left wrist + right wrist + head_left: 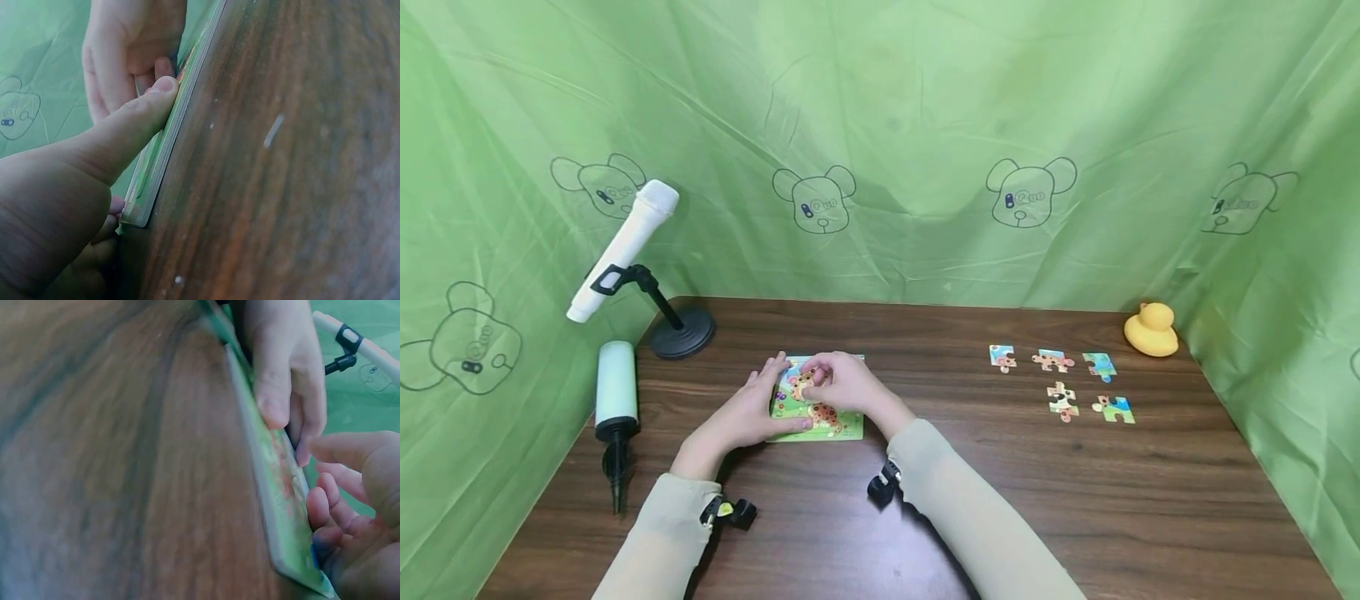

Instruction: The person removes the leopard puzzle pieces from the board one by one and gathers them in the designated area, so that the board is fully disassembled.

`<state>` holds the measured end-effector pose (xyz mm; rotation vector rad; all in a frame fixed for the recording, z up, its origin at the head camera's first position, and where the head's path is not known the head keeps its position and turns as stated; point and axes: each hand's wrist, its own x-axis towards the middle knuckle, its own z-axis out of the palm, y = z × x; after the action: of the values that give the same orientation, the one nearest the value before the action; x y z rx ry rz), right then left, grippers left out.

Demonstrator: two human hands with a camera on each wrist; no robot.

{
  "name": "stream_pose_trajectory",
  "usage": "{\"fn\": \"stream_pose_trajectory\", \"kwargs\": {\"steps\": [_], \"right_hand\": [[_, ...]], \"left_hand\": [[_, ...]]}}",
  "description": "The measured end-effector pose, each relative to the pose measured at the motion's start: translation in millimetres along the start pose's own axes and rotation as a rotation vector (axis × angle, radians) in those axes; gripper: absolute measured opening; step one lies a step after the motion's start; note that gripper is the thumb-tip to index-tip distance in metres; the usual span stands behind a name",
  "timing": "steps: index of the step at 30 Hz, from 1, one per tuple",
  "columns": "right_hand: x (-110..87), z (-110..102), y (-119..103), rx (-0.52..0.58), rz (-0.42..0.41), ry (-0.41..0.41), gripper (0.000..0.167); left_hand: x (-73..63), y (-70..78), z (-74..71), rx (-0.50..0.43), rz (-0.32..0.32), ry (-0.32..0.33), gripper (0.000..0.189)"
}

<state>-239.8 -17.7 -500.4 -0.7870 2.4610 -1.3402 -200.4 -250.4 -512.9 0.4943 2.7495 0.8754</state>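
A jigsaw board [831, 431] with a cartoon animal scene lies on the table, partly covered by both hands. Along its left side rests my left hand [752, 414], fingers stretched toward the back corner and thumb laid over the lower part of the picture. In the left wrist view that thumb [140, 112] presses on the board's face near its front edge. My right hand [846, 383] is bent over the board's upper middle, fingers curved down at the picture. In the right wrist view its fingers [320, 503] curl close to the board; I cannot tell whether they pinch a piece.
Several loose jigsaw pieces [1063, 402] lie to the right, before a yellow rubber duck [1152, 330]. At the left stand a white microphone [625, 246] on a black stand [682, 333] and a hand pump [617, 392]. Green cloth [910, 275] borders the table.
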Motion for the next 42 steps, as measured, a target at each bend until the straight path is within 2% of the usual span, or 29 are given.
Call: {"fn": "stream_pose_trajectory", "kwargs": {"steps": [6,10,19,26,32,36,42], "right_hand": [[1.8,-1.6,7.2,-0.028,0.000,-0.057,0.050],[3.2,-4.0,9.4,-0.031,0.006,-0.093,0.055],[3.4,-2.7,5.3,-0.062,-0.034,-0.154,0.048],[2.1,0.7,3.9,-0.009,0.001,-0.139,0.047],[1.7,3.6,3.7,0.056,0.042,-0.078,0.045],[0.6,4.7,3.4,0.088,0.038,-0.047,0.042],[-2.8,4.7,0.9,0.103,0.035,-0.052,0.043]], "left_hand": [[-0.7,1.6,-1.6,-0.001,-0.013,-0.002,0.126],[-0.9,1.5,-0.6,0.011,-0.002,0.009,0.124],[-1.6,1.0,0.4,0.015,0.028,0.019,0.120],[-2.2,2.2,-0.1,0.016,0.023,0.020,0.121],[-1.3,3.6,-0.7,0.011,0.004,0.011,0.123],[0.0,3.7,-0.7,0.015,-0.002,0.011,0.123],[-0.5,3.5,-0.2,0.014,-0.004,0.012,0.122]]}}
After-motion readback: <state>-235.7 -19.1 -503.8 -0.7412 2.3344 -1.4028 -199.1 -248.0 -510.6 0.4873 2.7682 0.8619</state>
